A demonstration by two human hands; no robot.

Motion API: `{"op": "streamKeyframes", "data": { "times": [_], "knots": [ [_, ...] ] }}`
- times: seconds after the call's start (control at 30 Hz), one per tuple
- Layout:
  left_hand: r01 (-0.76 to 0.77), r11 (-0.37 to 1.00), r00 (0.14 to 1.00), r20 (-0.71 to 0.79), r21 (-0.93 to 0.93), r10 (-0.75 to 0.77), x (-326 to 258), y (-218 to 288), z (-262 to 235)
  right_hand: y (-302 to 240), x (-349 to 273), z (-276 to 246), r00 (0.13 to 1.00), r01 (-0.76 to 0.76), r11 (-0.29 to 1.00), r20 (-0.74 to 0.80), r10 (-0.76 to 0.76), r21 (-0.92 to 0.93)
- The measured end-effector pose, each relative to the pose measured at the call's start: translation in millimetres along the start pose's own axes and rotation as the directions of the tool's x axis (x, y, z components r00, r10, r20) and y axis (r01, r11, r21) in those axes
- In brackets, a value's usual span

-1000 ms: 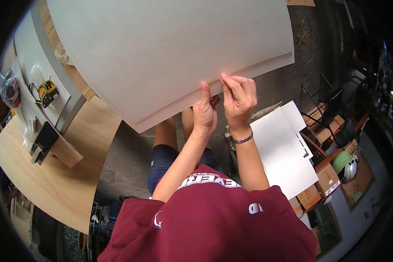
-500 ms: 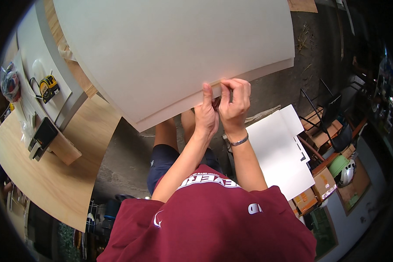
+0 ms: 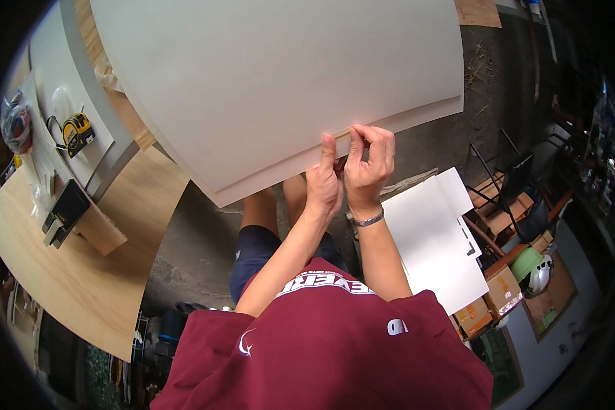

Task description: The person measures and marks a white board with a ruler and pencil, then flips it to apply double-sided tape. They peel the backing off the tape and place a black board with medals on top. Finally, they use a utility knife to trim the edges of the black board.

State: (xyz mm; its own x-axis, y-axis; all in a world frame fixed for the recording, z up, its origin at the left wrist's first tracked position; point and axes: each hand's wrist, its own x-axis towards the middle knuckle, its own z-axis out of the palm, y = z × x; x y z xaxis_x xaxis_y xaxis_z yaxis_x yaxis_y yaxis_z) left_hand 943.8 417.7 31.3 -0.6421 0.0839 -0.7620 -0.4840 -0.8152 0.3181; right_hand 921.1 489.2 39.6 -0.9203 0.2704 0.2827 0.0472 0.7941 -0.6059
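A large white panel point(image 3: 287, 75) spans the upper middle, with a pale lower strip point(image 3: 403, 121) showing along its near edge. My left hand point(image 3: 324, 181) grips that edge, its thumb raised on the near side and its other fingers out of sight beneath. Just to the right, my right hand point(image 3: 367, 164) is closed in a pinch at the border between panel and strip. A short, light-brown line shows beside its fingertips. Whatever lies between them is too small to make out.
On the left, a wooden table point(image 3: 123, 273) carries a yellow-black tape measure point(image 3: 77, 133) and a dark box-like object point(image 3: 66, 212). White boards point(image 3: 430, 239) lie low on the right, near cardboard boxes point(image 3: 502, 290) and a black-framed chair point(image 3: 526, 225).
Both hands stay at the panel's near edge. My right wrist has turned slightly, and its fingers have shifted a little; the whole view has moved marginally.
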Motion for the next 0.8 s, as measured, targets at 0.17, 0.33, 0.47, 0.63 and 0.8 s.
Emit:
{"op": "streamKeyframes", "data": {
  "times": [0.17, 0.33, 0.47, 0.63, 0.8],
  "knots": [
    [-0.022, 0.999, 1.0, -0.003, 0.027, 0.022, 0.1, 2.8, 1.8, -6.3, -1.5, -2.5, 0.99, -0.143, 0.986, 0.019, 0.142, 0.086],
    [-0.023, 0.999, 0.999, -0.026, 0.041, 0.025, -0.7, 2.5, 1.9, -6.8, -1.1, -2.9, 0.999, -0.038, 0.999, 0.024, 0.038, 0.015],
    [0.0, 0.999, 1.0, -0.013, 0.043, 0.0, 1.5, 1.6, -2.5, -6.0, 4.4, -6.9, 0.995, -0.091, 0.994, 0.044, 0.088, 0.056],
    [0.032, 0.997, 0.999, 0.016, 0.064, -0.033, 3.7, 0.8, -9.0, -6.4, 15.7, -13.0, 0.991, -0.025, 0.999, 0.13, 0.021, 0.025],
    [0.04, 0.999, 0.998, -0.041, -0.018, -0.04, 0.9, 1.6, -3.5, -5.7, 22.8, -14.1, 0.96, 0.019, 0.99, 0.281, 0.021, -0.138]
  ]
}}
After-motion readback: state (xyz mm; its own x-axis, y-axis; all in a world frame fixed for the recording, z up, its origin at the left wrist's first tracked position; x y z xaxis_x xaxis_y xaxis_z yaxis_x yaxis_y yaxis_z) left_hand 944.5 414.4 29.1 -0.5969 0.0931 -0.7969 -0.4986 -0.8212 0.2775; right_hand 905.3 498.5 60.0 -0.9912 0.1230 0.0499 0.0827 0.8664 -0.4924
